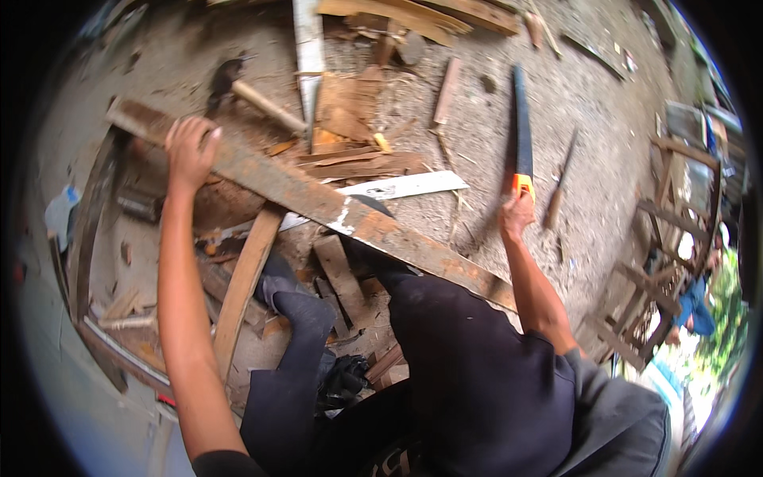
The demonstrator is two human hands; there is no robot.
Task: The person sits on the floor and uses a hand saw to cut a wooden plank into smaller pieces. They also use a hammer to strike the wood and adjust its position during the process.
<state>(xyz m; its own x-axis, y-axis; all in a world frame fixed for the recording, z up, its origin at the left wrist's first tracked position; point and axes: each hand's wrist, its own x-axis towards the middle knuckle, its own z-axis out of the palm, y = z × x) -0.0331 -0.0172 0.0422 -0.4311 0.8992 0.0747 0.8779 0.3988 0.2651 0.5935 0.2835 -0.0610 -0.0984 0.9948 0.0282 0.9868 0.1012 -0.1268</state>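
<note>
Head view, and much of it is blocked: your dark trousers (469,374) fill the lower middle and cover the near end of the long rusty brown plank (318,199), so you cannot tell where that end rests. Your left hand (189,151) lies on the plank near its far, upper-left end, fingers curled over its edge and pressed together. Your right hand (517,215) is closed round the orange handle of one handsaw (520,131), fingers wrapped tight; the dark blade points away from you, up the picture, and stands well clear of the plank, to its right. Your foot, in a dark sock (298,306), sits below the plank among offcuts; how it bears on them is hard to make out. One white strip (397,188) with small dark marks, too small to read, lies flat just beyond the plank's middle and runs under it. One hammer (246,91) with a pale wooden handle lies on the dirt beyond your left hand. One thin dark tool (559,187) lies right of the saw; its kind is unclear. Wood scraps (350,111) lie heaped, too many and too overlapped to count. At the right rim, slatted wooden frames (664,262) are bent by the lens and cut off.
</note>
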